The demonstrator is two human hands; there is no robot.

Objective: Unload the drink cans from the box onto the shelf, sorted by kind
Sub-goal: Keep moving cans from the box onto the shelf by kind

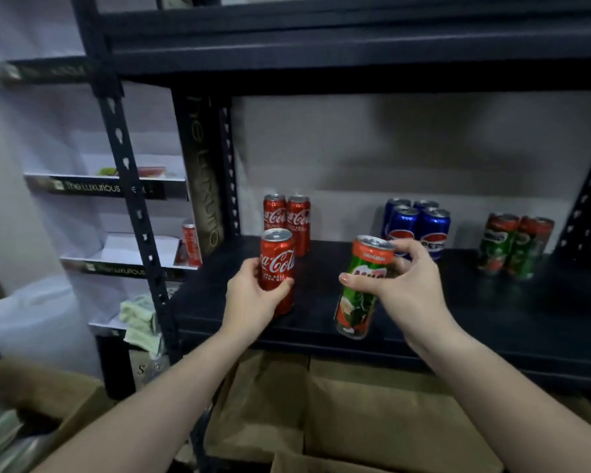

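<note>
**Head view: a can in each hand at the dark shelf**

Head camera looks down on two bare forearms reaching over a brown cardboard box (372,414) toward a dark metal shelf (458,322). The left hand (253,295) has its fingers wrapped round the lower half of a red Coca-Cola can (277,268), which stands upright at the front of the shelf board; whether its base touches the board I cannot tell. Just beyond those fingertips, farther back, two more red Coca-Cola cans (287,216) stand side by side, touching.

The right hand (406,285) grips a green Milo can (362,285) with an orange top band, thumb across its front and fingers curled behind the upper part. This can tilts, its top leaning right, its base hanging at the shelf's front edge.

Behind the right hand's knuckles stands a cluster of blue Pepsi cans (417,227), close together. Well to the right of the fingers, two green Milo cans (516,244) stand upright near the shelf's right post.

Left of the left hand, past the shelf upright, white display shelves (110,186) carry one small red can (191,240).
</note>
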